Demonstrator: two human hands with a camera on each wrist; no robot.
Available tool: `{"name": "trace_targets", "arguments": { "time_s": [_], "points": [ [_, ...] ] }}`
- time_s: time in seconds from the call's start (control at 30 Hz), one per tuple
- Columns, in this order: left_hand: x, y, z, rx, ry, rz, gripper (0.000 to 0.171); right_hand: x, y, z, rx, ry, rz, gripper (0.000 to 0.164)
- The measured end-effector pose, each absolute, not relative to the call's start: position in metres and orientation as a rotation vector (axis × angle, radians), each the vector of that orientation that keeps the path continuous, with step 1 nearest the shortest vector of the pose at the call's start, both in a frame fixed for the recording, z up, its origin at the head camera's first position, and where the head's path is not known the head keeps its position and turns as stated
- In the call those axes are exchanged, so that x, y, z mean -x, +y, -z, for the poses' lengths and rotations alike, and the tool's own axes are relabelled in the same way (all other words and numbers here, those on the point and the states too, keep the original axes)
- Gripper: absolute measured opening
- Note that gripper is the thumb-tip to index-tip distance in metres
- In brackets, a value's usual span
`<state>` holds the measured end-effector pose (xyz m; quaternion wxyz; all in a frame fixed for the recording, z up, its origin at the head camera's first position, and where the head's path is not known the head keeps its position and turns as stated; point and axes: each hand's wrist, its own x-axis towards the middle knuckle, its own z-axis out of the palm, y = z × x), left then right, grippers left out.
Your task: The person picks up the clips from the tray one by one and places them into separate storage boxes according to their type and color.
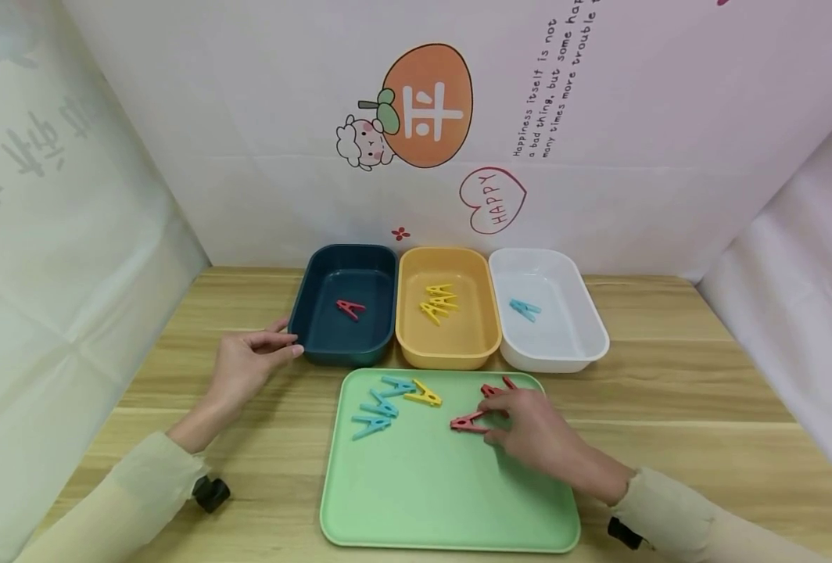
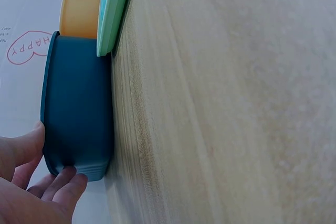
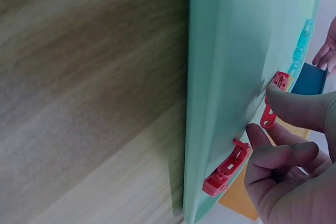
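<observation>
My right hand (image 1: pixel 539 434) is over the light green tray (image 1: pixel 451 500), its thumb and fingers pinching the legs of a red clothespin (image 1: pixel 467 423) that lies on the tray. Right beside that hand is a second red clothespin (image 3: pixel 227 169), partly covered in the head view. Toward the tray's far left lie three blue clothespins (image 1: pixel 372 424) and a yellow clothespin (image 1: pixel 424 393). My left hand (image 1: pixel 243 363) touches the outside of the dark blue bin (image 1: pixel 349 356) at its near left corner, fingers relaxed against the wall.
Beyond the tray stand three bins side by side. One red clothespin (image 1: pixel 349 309) is in the dark blue bin, three yellow clothespins (image 1: pixel 439 303) in the yellow bin (image 1: pixel 451 361), one blue clothespin (image 1: pixel 525 310) in the white bin (image 1: pixel 557 363). Printed cloth (image 1: pixel 282 188) hangs behind the wooden table (image 1: pixel 676 375).
</observation>
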<state>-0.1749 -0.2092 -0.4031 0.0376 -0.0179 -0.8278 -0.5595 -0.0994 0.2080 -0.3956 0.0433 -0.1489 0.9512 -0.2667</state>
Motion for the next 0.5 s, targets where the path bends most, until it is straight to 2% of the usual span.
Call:
{"name": "trace_targets", "arguments": {
  "time_s": [0.23, 0.5],
  "points": [
    [0.1736, -0.208, 0.4042, 0.047, -2.537, 1.736, 0.028, 0.1004, 0.2108, 0.3964, 0.308, 2.884, 0.905, 0.038],
    [0.1748, -0.2095, 0.4045, 0.063, -2.541, 1.702, 0.029, 0.1007, 0.2129, 0.3936, 0.28, 2.813, 1.047, 0.037]
  ]
}}
